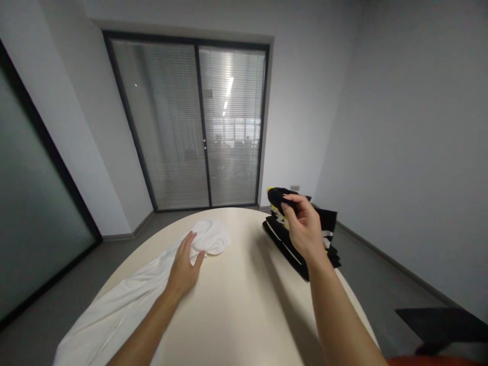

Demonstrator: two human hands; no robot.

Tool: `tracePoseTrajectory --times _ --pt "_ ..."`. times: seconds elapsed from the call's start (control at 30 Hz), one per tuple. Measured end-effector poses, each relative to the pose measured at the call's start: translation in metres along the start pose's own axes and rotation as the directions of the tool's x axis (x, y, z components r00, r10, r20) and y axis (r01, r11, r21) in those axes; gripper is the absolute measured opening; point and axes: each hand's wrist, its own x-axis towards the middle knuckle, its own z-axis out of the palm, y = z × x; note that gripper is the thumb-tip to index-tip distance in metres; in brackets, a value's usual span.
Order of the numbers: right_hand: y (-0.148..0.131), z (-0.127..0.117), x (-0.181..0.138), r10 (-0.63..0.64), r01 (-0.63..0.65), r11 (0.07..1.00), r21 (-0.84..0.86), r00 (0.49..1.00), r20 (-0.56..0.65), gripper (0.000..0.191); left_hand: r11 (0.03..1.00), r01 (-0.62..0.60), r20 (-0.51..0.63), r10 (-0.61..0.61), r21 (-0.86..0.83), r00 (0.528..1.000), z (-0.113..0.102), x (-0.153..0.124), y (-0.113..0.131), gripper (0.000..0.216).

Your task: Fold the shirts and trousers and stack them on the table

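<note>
My left hand (185, 267) lies with fingers apart at the edge of a long white cloth (141, 290), near its rounded, bunched far end. Thumb and fingers there are not closed round the fabric. My right hand (303, 223) is raised over the right side of the table, its thumb and fingers pinched on a black cloth item with yellow patches (277, 196). Its exact kind I cannot make out. Below and behind that hand sits a stack of folded black fabric (287, 249) with white and yellow markings, partly hidden by my hand and forearm.
Both piles rest on a round cream table (229, 315). A black chair part (446, 323) with a red edge below it stands at the lower right. Beyond the table are glass panels with blinds (232, 168) and grey walls.
</note>
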Motion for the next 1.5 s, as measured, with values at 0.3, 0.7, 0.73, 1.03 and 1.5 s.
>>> tracePoseTrajectory --times 0.3,0.7,0.73,1.03,1.5 --pt "-0.051 0.009 -0.017 -0.081 0.084 0.996 0.006 0.95 0.301 0.016 0.608 0.262 0.403 0.104 -0.75 0.909 -0.037 0.017 0.151 0.056" --pt "-0.036 -0.007 -0.022 0.348 -0.15 0.938 -0.314 0.427 0.835 0.036 0.8 -0.053 -0.241 -0.116 -0.597 0.964 -0.045 0.033 0.124 0.02" --pt "-0.036 -0.005 -0.023 0.352 -0.153 0.936 -0.317 0.389 0.851 0.032 0.861 -0.098 -0.316 -0.075 -0.499 0.946 -0.047 0.032 0.127 0.015" --pt "-0.026 0.009 -0.012 0.381 -0.543 0.827 0.144 0.73 0.567 0.033 0.897 0.034 0.109 0.016 -0.441 0.994 -0.04 0.019 0.143 0.03" --pt "-0.054 0.016 -0.029 0.052 -0.257 0.92 0.296 0.828 0.558 0.046 0.83 -0.061 0.214 0.213 -0.555 0.953 -0.037 -0.004 0.165 0.066"
